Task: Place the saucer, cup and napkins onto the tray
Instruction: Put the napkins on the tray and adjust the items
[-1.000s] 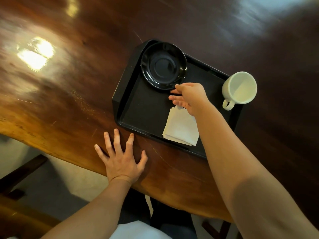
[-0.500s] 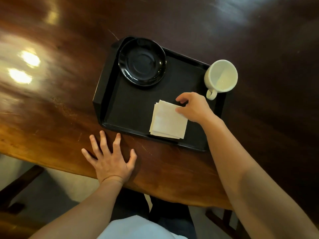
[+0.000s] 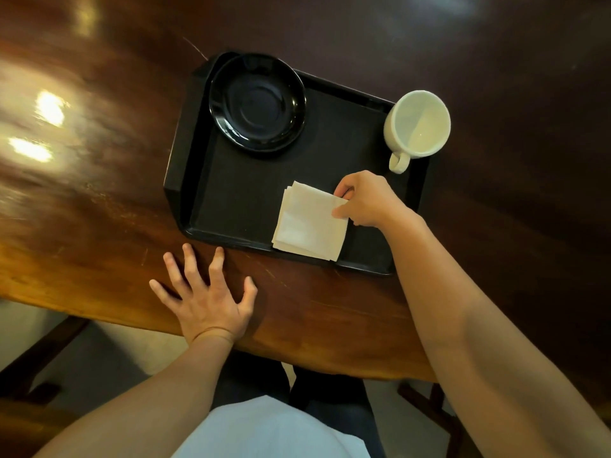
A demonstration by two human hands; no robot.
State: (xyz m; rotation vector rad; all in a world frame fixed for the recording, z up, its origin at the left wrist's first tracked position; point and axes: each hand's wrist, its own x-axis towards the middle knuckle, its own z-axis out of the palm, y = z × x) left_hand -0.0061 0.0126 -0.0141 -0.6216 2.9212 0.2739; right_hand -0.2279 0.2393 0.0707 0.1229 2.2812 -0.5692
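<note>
We find the right hand (image 3: 367,201) pinching the napkins (image 3: 309,221) on the tray (image 3: 251,200) (saucer (image 3: 257,101) and cup (image 3: 417,124) aboard). The left hand (image 3: 206,302) lies flat on the worktop (image 3: 99,206), fingers (image 3: 216,262) spread wide.

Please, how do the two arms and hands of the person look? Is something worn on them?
Both forearms are bare, with no sleeves in view. The left hand and the right hand show no gloves, rings, watch or bracelet. Nothing marks them.

I see the right hand (image 3: 367,201) pinching the napkins (image 3: 309,223) on the tray (image 3: 244,196). The left hand (image 3: 206,299) lies flat on the table (image 3: 99,206).
</note>
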